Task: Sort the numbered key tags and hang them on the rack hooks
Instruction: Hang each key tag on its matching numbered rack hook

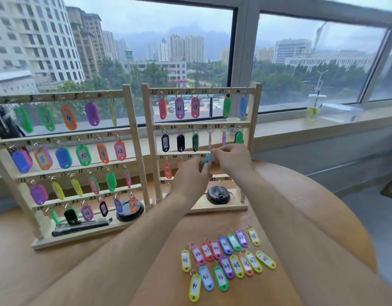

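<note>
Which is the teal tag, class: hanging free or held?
Held: left hand and right hand pinch the teal tag; whether it is hooked, cannot tell.

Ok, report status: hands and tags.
Left hand and right hand both pinch teal tag at right rack, hook 40. Loose tags on table, 41 upward. Nothing seen blocking.

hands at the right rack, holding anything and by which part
One teal key tag: the right hand pinches its top end, the left hand pinches its lower end.
</note>
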